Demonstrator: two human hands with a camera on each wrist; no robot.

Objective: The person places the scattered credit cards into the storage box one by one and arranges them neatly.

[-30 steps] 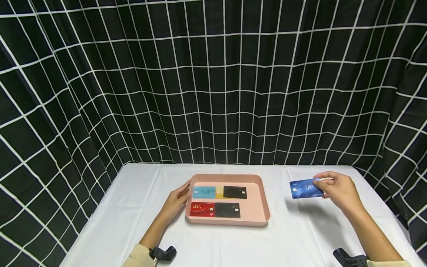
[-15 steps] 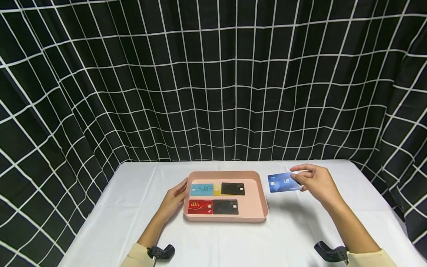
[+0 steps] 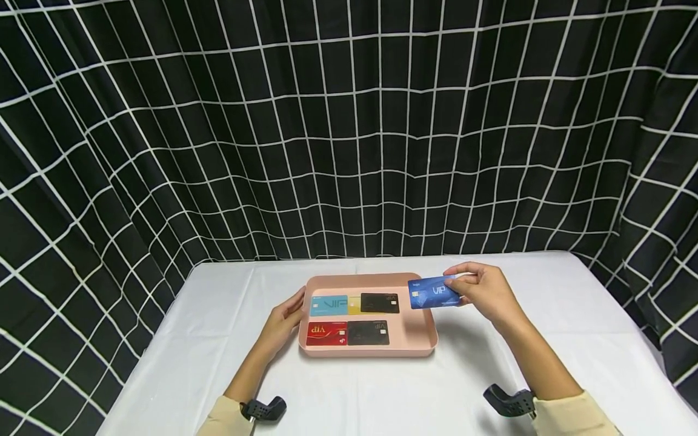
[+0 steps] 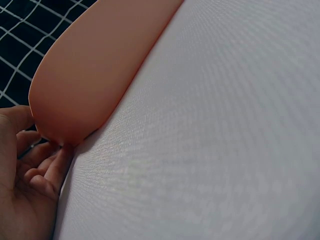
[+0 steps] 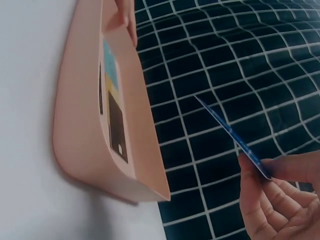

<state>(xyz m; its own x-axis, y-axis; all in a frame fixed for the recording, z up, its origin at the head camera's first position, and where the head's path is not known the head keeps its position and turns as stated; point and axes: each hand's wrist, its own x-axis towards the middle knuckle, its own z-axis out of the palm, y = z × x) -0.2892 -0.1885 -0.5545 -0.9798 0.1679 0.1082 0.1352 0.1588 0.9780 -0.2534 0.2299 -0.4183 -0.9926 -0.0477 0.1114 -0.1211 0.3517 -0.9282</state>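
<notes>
My right hand [image 3: 482, 292] pinches a blue VIP card [image 3: 428, 292] by its right end, thumb against fingers. The card hangs over the right side of a shallow pink tray [image 3: 414, 348], raised above it; the right wrist view shows the card [image 5: 227, 127] nearly edge-on. My left hand [image 3: 280, 324] holds the tray's left end, its fingers curled at the wall in the left wrist view. Inside the tray lie a light blue card [image 3: 328, 306], a yellow card [image 3: 354, 304] partly hidden under a black card [image 3: 380, 303], and in front a red card [image 3: 326, 333] beside another black card [image 3: 368, 333].
The tray rests on a white cloth-covered table [image 3: 349, 399]. A black curtain with white grid lines [image 3: 349, 151] hangs behind the table and along both sides. Each wrist wears a dark camera band.
My right hand has carried the blue card leftward, from the table's right side to over the tray's right edge. My left hand stays at the tray; the head view has shifted slightly.
</notes>
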